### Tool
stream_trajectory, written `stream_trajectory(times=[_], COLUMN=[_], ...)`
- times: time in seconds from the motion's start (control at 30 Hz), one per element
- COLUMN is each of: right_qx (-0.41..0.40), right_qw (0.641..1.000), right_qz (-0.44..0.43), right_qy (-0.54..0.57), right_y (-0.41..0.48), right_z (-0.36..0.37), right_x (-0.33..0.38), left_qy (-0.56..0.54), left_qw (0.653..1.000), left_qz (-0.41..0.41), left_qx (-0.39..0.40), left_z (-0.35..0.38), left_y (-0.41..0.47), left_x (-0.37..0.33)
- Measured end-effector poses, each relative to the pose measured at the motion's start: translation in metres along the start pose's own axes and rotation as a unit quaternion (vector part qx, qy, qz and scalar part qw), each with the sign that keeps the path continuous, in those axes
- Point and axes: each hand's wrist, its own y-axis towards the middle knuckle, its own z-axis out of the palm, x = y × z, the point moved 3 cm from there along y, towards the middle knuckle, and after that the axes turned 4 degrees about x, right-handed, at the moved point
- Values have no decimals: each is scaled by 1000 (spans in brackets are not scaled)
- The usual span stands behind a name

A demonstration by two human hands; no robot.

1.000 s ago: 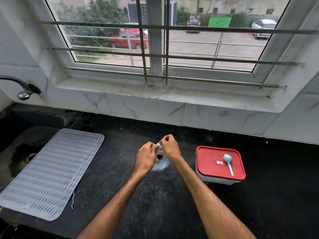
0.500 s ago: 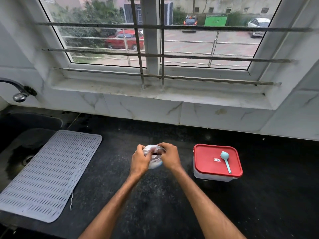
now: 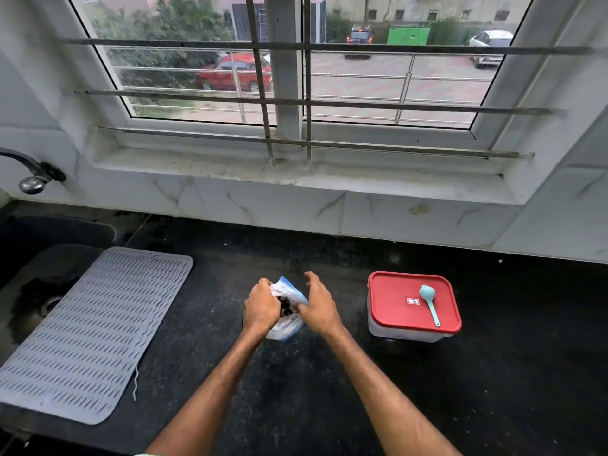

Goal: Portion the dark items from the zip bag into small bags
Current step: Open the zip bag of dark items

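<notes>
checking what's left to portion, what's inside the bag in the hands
A few dark items show inside the clear zip bag; the left hand and right hand cover the rest.

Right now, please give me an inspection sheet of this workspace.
Surface: black counter.
Job's things: zip bag with dark items inside; small bags not seen.
Clutter: box with red lid, blue spoon lying on it; grey mat by the sink.
Hands: left hand grips the bag; right hand touches it, hold unclear.
Cables: nothing seen.
Surroundings: tap, barred window, cars outside.
</notes>
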Motion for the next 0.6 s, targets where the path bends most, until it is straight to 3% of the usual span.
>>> stream_trajectory(times=[0.1,0.17,0.27,0.37,0.5,0.6], right_qx=[31,18,-19,6,38,27], right_qw=[995,996,996,997,997,991], right_qz=[55,68,91,80,61,114], right_qy=[-77,-58,9,20,-24,-69], right_y=[3,5,11,18,18,9], right_z=[-2,-4,-3,4,7,15], right_x=[-14,-15,-9,-4,-1,-6], left_qy=[-22,-21,5,99,189,123], left_qw=[999,999,1000,990,977,990], left_qz=[-17,-13,20,69,102,63], left_qx=[-44,-48,3,70,20,-8], left_z=[-4,-5,4,18,21,19], left_y=[0,4,7,5,7,9], left_x=[7,14,18,20,21,21])
